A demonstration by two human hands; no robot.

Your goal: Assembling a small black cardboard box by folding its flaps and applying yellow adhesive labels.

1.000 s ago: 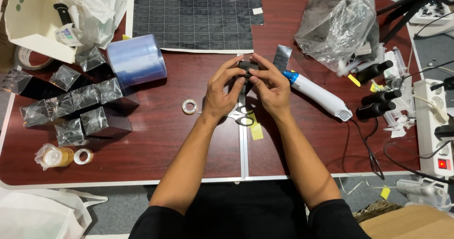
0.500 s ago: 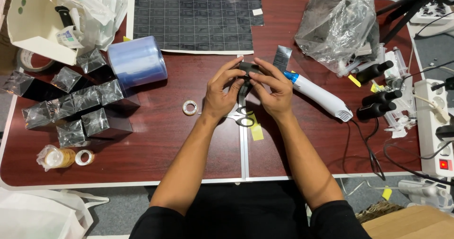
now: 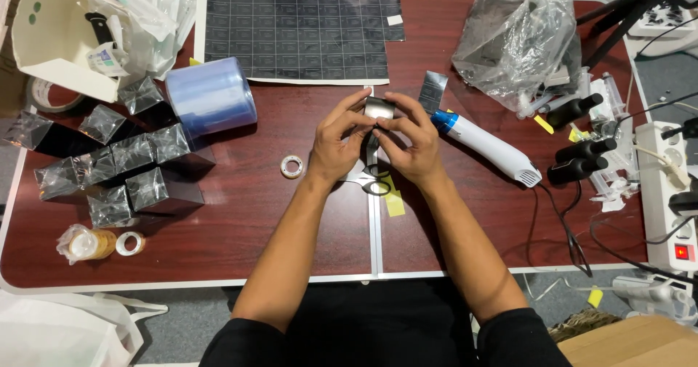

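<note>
Hands, two (image 3: 342,143) (image 3: 408,145), around one wrapped box (image 3: 379,110)

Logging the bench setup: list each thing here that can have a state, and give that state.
left hand: gripping the small shiny piece
right hand: gripping it too
small shiny piece: held above the table
scissors: lying flat under the hands
heat gun: lying down, untouched
film roll: on its side
wrapped boxes: clustered, film-covered
clear bag: bunched, full
</note>
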